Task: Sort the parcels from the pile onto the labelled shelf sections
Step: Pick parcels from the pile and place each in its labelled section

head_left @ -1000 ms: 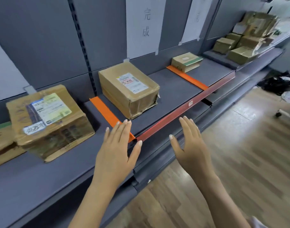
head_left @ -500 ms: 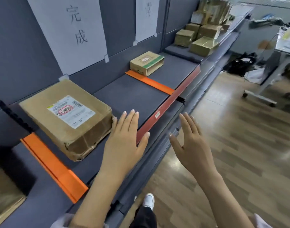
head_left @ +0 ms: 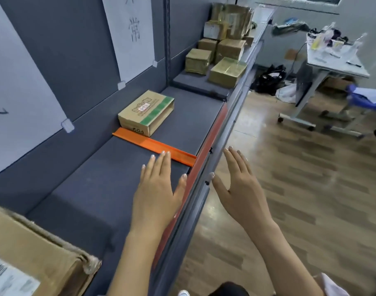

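Note:
My left hand [head_left: 156, 189] hovers flat over the grey shelf [head_left: 93, 189], fingers straight, holding nothing. My right hand [head_left: 239, 186] is open too, out past the shelf's front edge above the floor. A large brown parcel [head_left: 33, 257] with a white label lies at the bottom left. Beyond an orange divider strip [head_left: 155, 146] sits a small parcel with green tape [head_left: 146, 112]. The pile of brown parcels [head_left: 223, 50] stands at the far end of the shelf. Paper labels [head_left: 131, 33] hang on the back panel.
A red strip [head_left: 206, 150] runs along the shelf's front edge. To the right is wooden floor [head_left: 300, 199], a cluttered white table on castors [head_left: 332, 58], black bags [head_left: 270, 77] under it and a blue chair [head_left: 368, 99].
The view has swung right along the shelf. The large parcel slid to the bottom left and the pile came closer. Both hands stay open and empty, now near the second orange divider.

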`<state>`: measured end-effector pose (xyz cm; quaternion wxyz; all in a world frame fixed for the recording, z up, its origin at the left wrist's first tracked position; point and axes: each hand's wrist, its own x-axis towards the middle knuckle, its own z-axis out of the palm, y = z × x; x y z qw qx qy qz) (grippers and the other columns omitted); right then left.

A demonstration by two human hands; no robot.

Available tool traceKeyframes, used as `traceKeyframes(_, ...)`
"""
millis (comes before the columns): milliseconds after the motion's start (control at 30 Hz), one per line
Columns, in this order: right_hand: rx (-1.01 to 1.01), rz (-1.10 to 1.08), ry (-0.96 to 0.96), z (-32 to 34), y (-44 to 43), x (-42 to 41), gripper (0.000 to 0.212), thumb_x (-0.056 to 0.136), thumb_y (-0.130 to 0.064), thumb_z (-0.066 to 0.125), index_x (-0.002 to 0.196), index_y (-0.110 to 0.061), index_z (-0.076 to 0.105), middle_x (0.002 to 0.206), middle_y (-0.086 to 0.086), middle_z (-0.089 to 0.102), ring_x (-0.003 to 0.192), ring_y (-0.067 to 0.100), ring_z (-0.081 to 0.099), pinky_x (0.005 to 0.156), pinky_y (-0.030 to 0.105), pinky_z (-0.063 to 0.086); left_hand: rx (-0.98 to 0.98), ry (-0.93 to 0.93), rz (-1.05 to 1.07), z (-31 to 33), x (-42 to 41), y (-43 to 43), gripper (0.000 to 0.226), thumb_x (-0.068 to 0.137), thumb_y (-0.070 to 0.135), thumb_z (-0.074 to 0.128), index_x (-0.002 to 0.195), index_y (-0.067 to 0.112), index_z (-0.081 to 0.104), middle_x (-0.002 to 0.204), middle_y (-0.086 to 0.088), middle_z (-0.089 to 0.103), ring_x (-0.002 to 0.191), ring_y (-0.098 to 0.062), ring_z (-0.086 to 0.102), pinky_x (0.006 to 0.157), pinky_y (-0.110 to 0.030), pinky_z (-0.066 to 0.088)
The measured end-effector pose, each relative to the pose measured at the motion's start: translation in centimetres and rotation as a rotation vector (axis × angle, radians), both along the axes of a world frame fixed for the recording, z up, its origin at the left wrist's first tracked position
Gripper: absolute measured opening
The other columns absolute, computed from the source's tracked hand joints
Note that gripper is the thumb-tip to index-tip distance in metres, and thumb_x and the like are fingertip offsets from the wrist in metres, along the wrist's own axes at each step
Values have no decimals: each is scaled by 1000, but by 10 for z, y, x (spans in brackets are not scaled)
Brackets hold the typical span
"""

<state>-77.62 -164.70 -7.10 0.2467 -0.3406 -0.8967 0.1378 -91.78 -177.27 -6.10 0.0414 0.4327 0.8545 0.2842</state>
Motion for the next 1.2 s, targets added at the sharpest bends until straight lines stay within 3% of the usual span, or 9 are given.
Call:
traceKeyframes(67, 7, -8, -1, -1, 19, -8, 76, 95, -56, 29, 153, -7, 30, 160, 10, 30, 145, 11, 11, 119, 30, 15, 0, 19, -29, -3, -11, 19, 72, 98, 58, 25, 155, 22, 4, 163, 8, 6, 148, -5, -6, 121, -26, 0)
traceKeyframes(200, 9, -16, -3, -3, 67, -24, 75, 95, -54, 29, 151, -5, 33, 157, 13, 34, 146, 18, 18, 118, 37, 24, -17, 94, -59, -8, -33, 62, 82, 87, 65, 9, 155, 19, 12, 162, 4, 16, 150, -11, 5, 117, -25, -2)
traceKeyframes(467, 0, 37, -23, -9, 197, -50, 65, 99, -45, 44, 148, -2, 39, 153, 15, 41, 146, 29, 33, 117, 38, 24, -25, 144, -17, -9, -59, 181, 79, 89, 60, 13, 154, 15, 20, 160, -3, 25, 149, -19, 17, 119, -33, 6)
traceKeyframes(633, -3, 110, -27, -5, 297, -59, 70, 96, -49, 37, 148, -2, 40, 152, 16, 44, 144, 31, 36, 117, 42, 31, -8, 132, 44, -4, -61, 275, 81, 88, 62, 11, 154, 17, 19, 160, 0, 23, 149, -16, 13, 119, -32, 7)
traceKeyframes(800, -9, 138, -28, 9, 391, -56, 70, 96, -51, 34, 148, -5, 40, 153, 13, 42, 145, 27, 33, 117, 35, 22, -7, 131, 57, 2, -59, 372, 80, 88, 62, 12, 154, 17, 20, 160, 0, 24, 149, -16, 14, 117, -27, 1)
traceKeyframes(1000, -48, 119, -9, 16, 473, -51, 75, 94, -57, 28, 153, -11, 35, 159, 4, 34, 148, 15, 21, 118, 28, 17, 5, 144, 38, 10, -56, 458, 81, 89, 62, 14, 154, 16, 24, 159, 0, 27, 149, -16, 17, 116, -27, 4)
traceKeyframes(1200, -91, 93, 6, 8, 535, -62, 75, 94, -58, 27, 152, -13, 36, 159, 3, 34, 148, 15, 23, 118, 26, 17, -5, 173, 50, 11, -71, 519, 80, 89, 63, 15, 153, 16, 26, 158, 0, 30, 148, -17, 20, 115, -30, 12)
